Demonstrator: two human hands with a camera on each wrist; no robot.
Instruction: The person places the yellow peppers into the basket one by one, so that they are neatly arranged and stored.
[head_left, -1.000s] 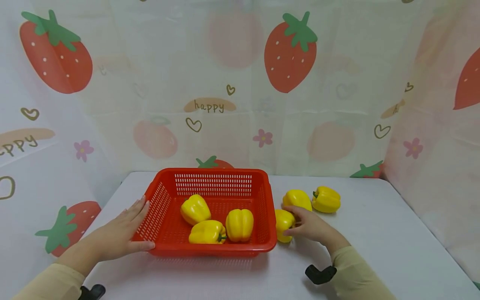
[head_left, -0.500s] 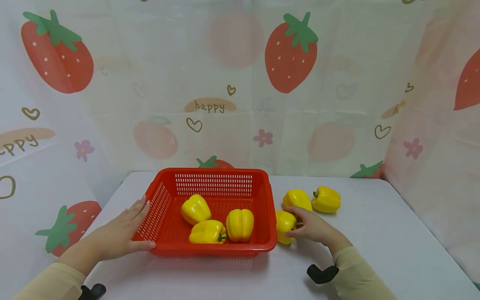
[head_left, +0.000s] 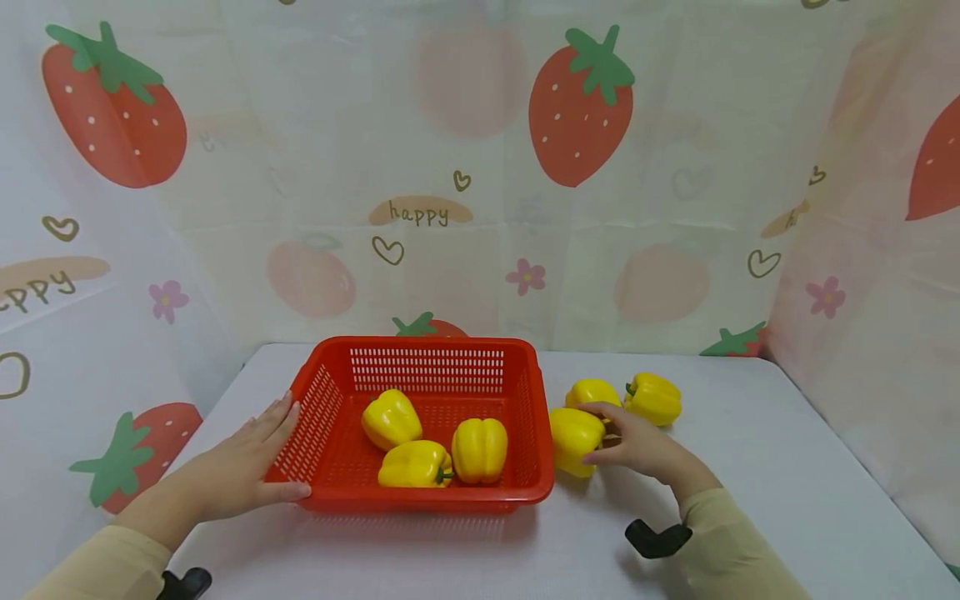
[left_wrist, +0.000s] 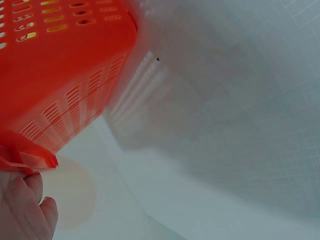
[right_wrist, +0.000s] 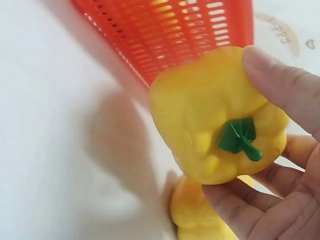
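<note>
A yellow bell pepper (head_left: 574,440) is gripped between the thumb and fingers of my right hand (head_left: 643,450), just outside the basket's right wall. In the right wrist view this pepper (right_wrist: 195,117) shows its green stem towards the palm and appears lifted off the table. My left hand (head_left: 232,473) rests with fairly straight fingers on the left rim of the red plastic basket (head_left: 420,496), thumb at the front corner. In the left wrist view the fingers (left_wrist: 35,186) touch under the basket's rim. Inside the basket lie three yellow bell peppers (head_left: 480,450).
Behind the right hand, two more yellow bell peppers (head_left: 592,392) (head_left: 653,398) lie on the white table (head_left: 765,467). A strawberry-printed sheet (head_left: 480,275) encloses the back and sides. Black wrist-worn pieces (head_left: 658,539) sit at both wrists.
My right hand has tightened on the nearest pepper, then raised it slightly and shifted it right, away from the basket wall. The left hand and basket have stayed in place.
</note>
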